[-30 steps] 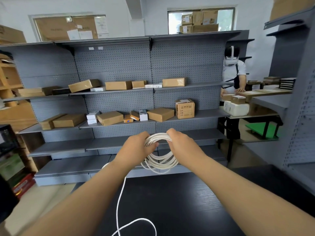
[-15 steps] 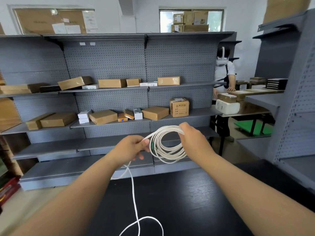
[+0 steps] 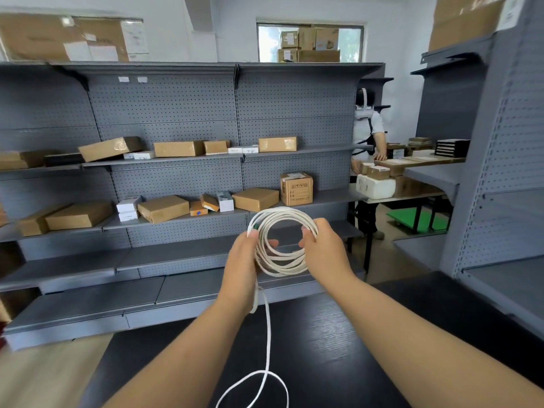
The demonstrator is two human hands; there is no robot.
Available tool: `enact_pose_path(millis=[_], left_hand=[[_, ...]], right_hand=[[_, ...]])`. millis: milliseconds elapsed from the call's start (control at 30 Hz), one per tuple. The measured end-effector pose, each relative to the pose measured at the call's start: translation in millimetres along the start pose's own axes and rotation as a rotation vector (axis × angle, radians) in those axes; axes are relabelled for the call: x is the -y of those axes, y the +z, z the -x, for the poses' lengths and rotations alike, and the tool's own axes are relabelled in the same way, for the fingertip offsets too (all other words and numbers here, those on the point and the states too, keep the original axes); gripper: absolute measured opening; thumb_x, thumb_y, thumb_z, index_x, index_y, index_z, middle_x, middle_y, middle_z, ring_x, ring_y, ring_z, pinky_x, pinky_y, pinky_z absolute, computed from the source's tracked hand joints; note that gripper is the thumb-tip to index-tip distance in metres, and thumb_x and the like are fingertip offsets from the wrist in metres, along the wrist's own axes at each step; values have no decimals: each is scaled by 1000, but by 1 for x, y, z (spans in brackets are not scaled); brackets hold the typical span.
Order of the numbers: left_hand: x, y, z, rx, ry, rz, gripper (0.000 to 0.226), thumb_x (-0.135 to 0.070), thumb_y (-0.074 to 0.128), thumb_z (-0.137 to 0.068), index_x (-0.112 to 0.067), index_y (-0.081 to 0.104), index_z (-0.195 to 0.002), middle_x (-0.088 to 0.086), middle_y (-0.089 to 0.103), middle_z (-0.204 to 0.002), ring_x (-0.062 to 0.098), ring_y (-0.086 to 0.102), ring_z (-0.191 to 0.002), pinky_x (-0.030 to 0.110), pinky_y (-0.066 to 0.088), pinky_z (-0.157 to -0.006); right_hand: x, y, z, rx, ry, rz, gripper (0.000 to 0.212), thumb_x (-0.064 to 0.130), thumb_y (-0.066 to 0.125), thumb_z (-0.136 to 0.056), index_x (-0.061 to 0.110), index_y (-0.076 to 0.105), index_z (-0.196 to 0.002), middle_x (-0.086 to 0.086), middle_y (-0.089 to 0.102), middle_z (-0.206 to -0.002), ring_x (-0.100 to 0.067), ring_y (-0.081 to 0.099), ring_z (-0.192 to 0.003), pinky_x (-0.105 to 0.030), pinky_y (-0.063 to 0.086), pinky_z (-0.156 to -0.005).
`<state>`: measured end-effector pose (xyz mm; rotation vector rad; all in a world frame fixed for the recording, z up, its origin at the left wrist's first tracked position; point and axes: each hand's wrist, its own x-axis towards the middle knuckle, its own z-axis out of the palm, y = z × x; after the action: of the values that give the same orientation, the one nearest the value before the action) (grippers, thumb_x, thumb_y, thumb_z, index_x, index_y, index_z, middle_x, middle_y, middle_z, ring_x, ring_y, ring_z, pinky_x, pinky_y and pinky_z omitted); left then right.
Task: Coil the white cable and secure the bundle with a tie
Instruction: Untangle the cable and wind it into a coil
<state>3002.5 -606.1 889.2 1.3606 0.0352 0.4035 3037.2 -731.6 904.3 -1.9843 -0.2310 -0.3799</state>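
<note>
Now holding the white cable (image 3: 281,212) as a coil in mid-air, above the far edge of the dark bench (image 3: 338,348). Gripped on its left side by the left hand (image 3: 243,260) and on its right by the right hand (image 3: 323,251), fingers of both clamped round the loops. Trailing a loose tail down past the left wrist to a loop on the near bench.

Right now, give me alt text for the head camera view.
A left hand and a right hand grip opposite sides of a round coil of white cable above a black wood-grain table; its loose tail loops over the table. Grey metal shelves of cardboard boxes stand behind.
</note>
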Motion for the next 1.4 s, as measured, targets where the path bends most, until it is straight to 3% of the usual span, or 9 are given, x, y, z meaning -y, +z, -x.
enact_pose_path(millis=[100, 200, 300, 467, 600, 767, 1000, 1167, 1400], left_hand=[[8, 7, 2, 8, 96, -145, 9, -29, 49, -94, -30, 55, -101, 5, 72, -97, 22, 66, -98, 45, 50, -90], [11, 14, 2, -11, 158, -271, 14, -30, 56, -88, -40, 51, -97, 1, 71, -97, 19, 65, -98, 45, 49, -92], [10, 18, -1, -34, 215, -394, 12, -24, 57, -90, -33, 51, -94, 5, 68, -96, 20, 64, -93, 41, 51, -87], [8, 22, -5, -79, 297, -604, 5, -18, 49, -94, -14, 49, -98, -4, 61, -76, 5, 56, -71, 11, 41, -59], [4, 17, -12, -19, 317, -880, 8, -17, 44, -95, -13, 46, -101, 12, 63, -83, 29, 59, -76, 39, 46, -68], [-17, 20, -16, 201, 364, -1390, 12, -16, 44, -94, -8, 43, -102, 20, 60, -83, 38, 57, -77, 41, 40, -64], [-31, 25, -18, 280, 441, -1715, 21, -24, 45, -93, -9, 44, -108, 15, 63, -96, 37, 60, -86, 42, 47, -70], [-25, 31, -12, 122, 450, -1632, 23, -33, 50, -90, -17, 49, -105, 5, 65, -94, 30, 61, -85, 37, 45, -67], [-16, 33, -8, -55, 220, -1142, 22, -41, 65, -81, -24, 52, -85, -10, 57, -70, 14, 56, -69, 30, 39, -60]], right_hand=[[1, 1, 0, -63, 58, -86, 17, 21, 37, -100, 10, 51, -97, -7, 62, -88, -14, 49, -68, -30, 38, -59], [0, 2, 1, -118, 80, -164, 17, 20, 38, -100, 10, 52, -101, -3, 60, -86, -6, 48, -67, -25, 37, -58], [-3, 3, 4, -116, 140, -284, 16, 22, 37, -100, 12, 50, -102, 1, 58, -82, -7, 49, -67, -26, 37, -58], [-11, 1, 4, 18, 214, -314, 10, 22, 41, -98, 17, 49, -97, -3, 61, -84, -16, 57, -74, -33, 46, -67], [-10, -18, -5, 130, 36, -31, 24, 14, 49, -92, 17, 45, -115, -2, 59, -100, -22, 59, -91, -32, 44, -73], [-6, -37, -12, 262, -346, 284, 56, 14, 51, -91, 21, 25, -141, -10, 44, -134, -30, 51, -115, -37, 43, -91], [-10, -40, -15, 408, -510, 663, 31, 14, 37, -98, 13, 34, -130, -16, 46, -123, -41, 57, -93, -42, 45, -70], [-14, -40, -17, 348, -450, 606, 24, 9, 34, -98, 14, 36, -121, -13, 47, -114, -38, 56, -86, -36, 34, -62], [-21, -46, -22, 242, -259, 327, 21, 9, 34, -96, 12, 39, -117, -12, 50, -110, -31, 52, -85, -36, 40, -67]])
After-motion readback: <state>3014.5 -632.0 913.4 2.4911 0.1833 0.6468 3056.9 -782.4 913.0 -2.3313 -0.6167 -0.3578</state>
